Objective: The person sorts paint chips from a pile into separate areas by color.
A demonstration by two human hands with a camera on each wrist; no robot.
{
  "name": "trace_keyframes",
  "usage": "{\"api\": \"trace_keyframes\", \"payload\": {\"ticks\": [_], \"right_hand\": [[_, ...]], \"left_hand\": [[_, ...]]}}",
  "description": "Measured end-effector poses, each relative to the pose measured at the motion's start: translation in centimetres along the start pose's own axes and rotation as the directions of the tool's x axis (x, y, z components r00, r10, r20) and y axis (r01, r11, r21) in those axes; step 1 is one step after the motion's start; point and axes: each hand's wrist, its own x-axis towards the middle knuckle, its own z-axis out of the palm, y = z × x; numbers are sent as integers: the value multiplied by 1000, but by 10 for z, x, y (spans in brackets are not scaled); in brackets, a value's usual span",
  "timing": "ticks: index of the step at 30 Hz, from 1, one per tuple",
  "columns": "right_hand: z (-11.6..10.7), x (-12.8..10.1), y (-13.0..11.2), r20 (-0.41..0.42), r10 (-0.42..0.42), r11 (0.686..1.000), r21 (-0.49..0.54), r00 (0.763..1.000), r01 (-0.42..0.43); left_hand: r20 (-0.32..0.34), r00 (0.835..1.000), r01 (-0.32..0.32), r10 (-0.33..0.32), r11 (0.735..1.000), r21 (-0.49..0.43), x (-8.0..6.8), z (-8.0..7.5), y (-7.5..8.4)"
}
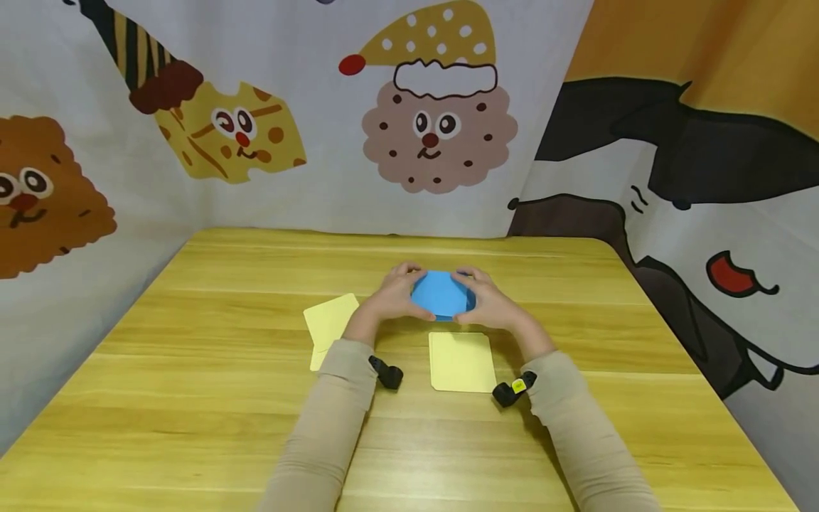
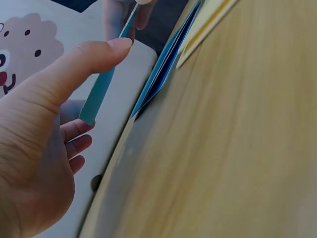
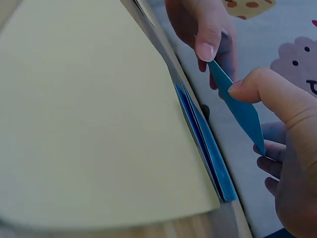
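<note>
A flat blue piece of paper (image 1: 440, 293) with angled corners is held up between two hands near the table's far side. My left hand (image 1: 395, 293) pinches its left side, thumb on the near face and fingers behind. On the right side my right hand (image 1: 489, 302) pinches it the same way. Both wrist views show this blue paper (image 2: 101, 89) (image 3: 242, 111) almost edge-on, above the table. Below it, more blue paper (image 2: 161, 69) (image 3: 210, 148) lies on the table in thin, slightly parted layers, mostly hidden in the head view.
A stack of square yellow paper (image 1: 462, 363) lies in front of the hands. Two more yellow sheets (image 1: 329, 321) overlap askew beside the left forearm. The wooden table (image 1: 192, 398) meets a cartoon-printed curtain (image 1: 320, 206) at the back.
</note>
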Motion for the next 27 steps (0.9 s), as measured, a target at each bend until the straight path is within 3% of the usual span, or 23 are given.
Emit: {"api": "trace_keyframes", "payload": {"ticks": [5, 14, 27], "right_hand": [[-5, -3, 11, 23, 17, 1000, 13, 1000, -17], [-11, -7, 27, 73, 27, 995, 92, 997, -34], [-12, -9, 43, 95, 27, 993, 116, 995, -38]], "left_hand": [[-9, 999, 43, -43, 998, -35, 6, 10, 4], [-24, 998, 65, -66, 995, -73, 14, 27, 6], [-45, 995, 89, -89, 996, 5, 20, 41, 14]]}}
